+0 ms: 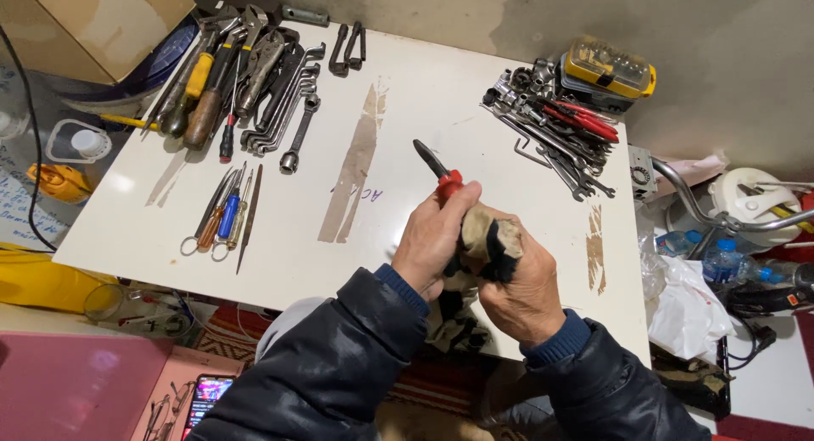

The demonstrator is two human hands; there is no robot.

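My right hand (526, 293) has its fingers clamped on a dirty rag (485, 244) | my left hand (434, 237) grips the red-handled tool (441, 174), held above the white bench (475, 110) | risk: its dark tip may slip through the cloth toward my palm | farther off, loose wrenches (288, 93) could snag the rag.

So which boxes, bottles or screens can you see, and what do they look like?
Cardboard box: top left corner, brown, flap open.
Phone: bottom left on the floor, screen lit, colourful.
Yellow case: top right on the white board, clear lid.
Water bottle: right, clear, blue cap.
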